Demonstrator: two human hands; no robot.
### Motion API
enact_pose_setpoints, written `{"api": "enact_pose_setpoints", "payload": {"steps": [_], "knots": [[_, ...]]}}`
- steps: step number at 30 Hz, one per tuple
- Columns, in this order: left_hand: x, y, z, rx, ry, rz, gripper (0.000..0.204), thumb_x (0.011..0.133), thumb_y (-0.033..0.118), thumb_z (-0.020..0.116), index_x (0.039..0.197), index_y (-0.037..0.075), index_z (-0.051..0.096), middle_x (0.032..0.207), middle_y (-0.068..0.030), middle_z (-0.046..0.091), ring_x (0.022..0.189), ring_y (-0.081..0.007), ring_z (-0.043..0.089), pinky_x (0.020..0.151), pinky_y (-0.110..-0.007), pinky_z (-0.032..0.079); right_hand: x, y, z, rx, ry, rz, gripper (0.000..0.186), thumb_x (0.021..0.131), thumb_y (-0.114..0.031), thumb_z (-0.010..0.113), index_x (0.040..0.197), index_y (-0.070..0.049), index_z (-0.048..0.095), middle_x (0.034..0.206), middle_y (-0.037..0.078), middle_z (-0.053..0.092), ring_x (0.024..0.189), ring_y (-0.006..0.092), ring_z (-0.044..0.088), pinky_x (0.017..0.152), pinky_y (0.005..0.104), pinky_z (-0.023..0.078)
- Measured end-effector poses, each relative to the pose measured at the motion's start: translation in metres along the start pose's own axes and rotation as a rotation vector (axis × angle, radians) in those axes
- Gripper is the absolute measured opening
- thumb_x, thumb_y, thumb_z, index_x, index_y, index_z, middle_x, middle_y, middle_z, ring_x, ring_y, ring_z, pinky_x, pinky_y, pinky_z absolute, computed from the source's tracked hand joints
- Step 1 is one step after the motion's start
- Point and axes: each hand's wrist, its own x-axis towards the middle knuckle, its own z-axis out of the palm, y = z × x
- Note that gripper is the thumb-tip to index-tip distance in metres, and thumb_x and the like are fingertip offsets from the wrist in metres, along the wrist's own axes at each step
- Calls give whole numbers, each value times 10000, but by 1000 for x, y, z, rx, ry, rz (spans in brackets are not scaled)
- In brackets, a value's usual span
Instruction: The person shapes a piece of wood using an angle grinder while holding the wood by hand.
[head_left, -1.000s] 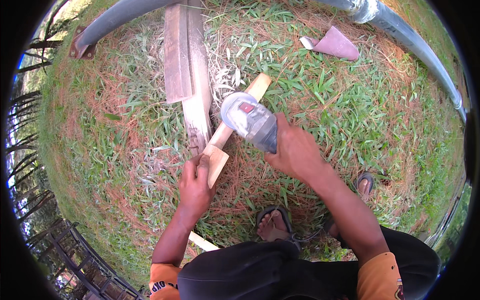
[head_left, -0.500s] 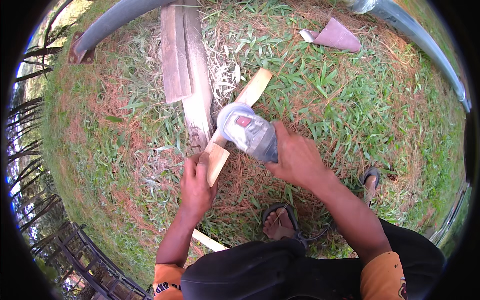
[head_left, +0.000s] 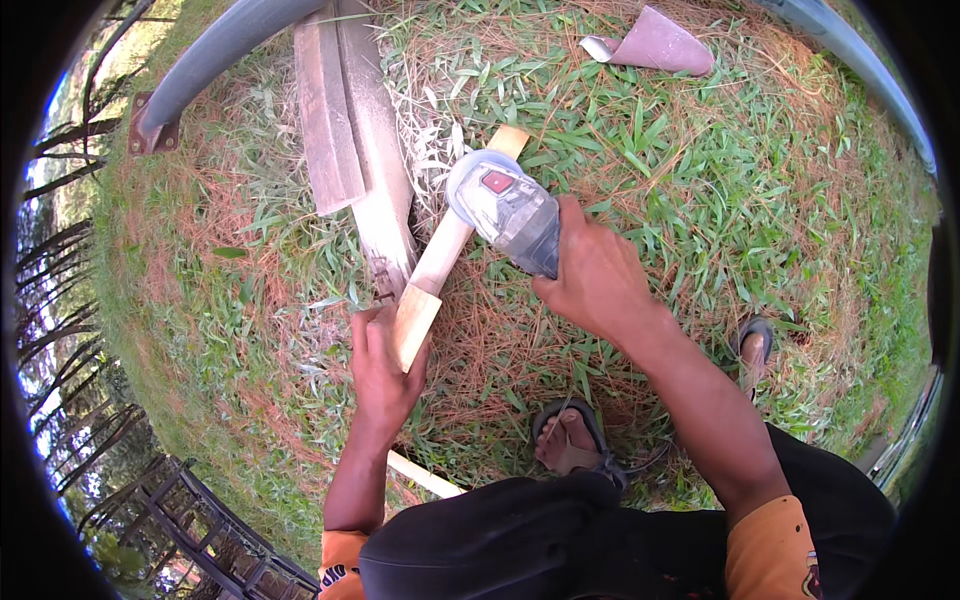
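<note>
Nearest: black trousers (head_left: 600,535), then pale wood strip (head_left: 425,474) lying in grass (head_left: 690,260), left of one sandalled foot (head_left: 572,440). Second sandalled foot (head_left: 755,350) farther right.

Left hand (head_left: 382,385): closed around near end of wooden stick (head_left: 443,252), gripping from left and underneath; fingertips partly hidden. Paler, wider section at that end; can't tell if separate piece or same wood. Stick slanting from there to far right, just right of the near end of a pale board (head_left: 385,215); contact unclear.

Right hand (head_left: 600,275): wrapped firmly around body of power tool (head_left: 515,215), reaching in from right. Disc (head_left: 458,188) over far part of stick; looks in contact, underside hidden.

Change: half a second ago, disc nearer left hand; now shifted toward far end, with more of the shank exposed. Left hand still on same end. Reads as one stroke along the wood, with far stretch being worked and near end serving as holding point.

Farther: dark board (head_left: 325,120) against pale one, then curled purplish sheet (head_left: 670,45) at far right, grey pipe (head_left: 215,65) at far left.
</note>
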Motion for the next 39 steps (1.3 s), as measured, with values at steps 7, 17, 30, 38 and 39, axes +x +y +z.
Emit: {"api": "enact_pose_setpoints", "payload": {"steps": [7, 17, 30, 38, 39], "knots": [[5, 1, -1, 12, 63, 28, 482, 791, 41, 810, 1197, -21, 556, 1053, -215, 547, 962, -409, 569, 848, -476, 469, -14, -4, 11, 26, -161, -127, 700, 743, -221, 846, 1251, 29, 436, 1035, 273, 683, 898, 447, 715, 776, 518, 583], [6, 1, -1, 75, 81, 123, 514, 808, 68, 827, 1227, -46, 552, 1018, -224, 557, 936, -410, 591, 793, -508, 501, -16, -7, 8, 44, -146, -104, 688, 742, -190, 843, 1246, 29, 429, 1031, 270, 684, 919, 445, 713, 807, 510, 582], [5, -3, 0, 30, 104, 24, 399, 796, 49, 800, 1124, -16, 583, 977, -161, 549, 882, -327, 582, 805, -433, 477, -11, -4, 9, 66, -94, -55, 687, 730, -198, 850, 1224, 50, 443, 959, 292, 702, 867, 471, 718, 770, 537, 593], [10, -4, -4, -71, 77, -42, 374, 813, 54, 784, 1127, -18, 594, 942, -128, 561, 860, -260, 583, 810, -378, 485, -10, -3, 6, 108, -25, -74, 627, 734, -169, 808, 1199, 80, 469, 938, 305, 700, 850, 460, 722, 765, 522, 596], [9, -8, -3, -109, 81, -67, 393, 807, 64, 798, 1129, -14, 586, 943, -142, 568, 857, -284, 595, 799, -399, 492, -14, -7, 9, 111, -23, -73, 627, 734, -169, 808, 1199, 80, 469, 938, 305, 700, 850, 460, 722, 765, 522, 596]]}}
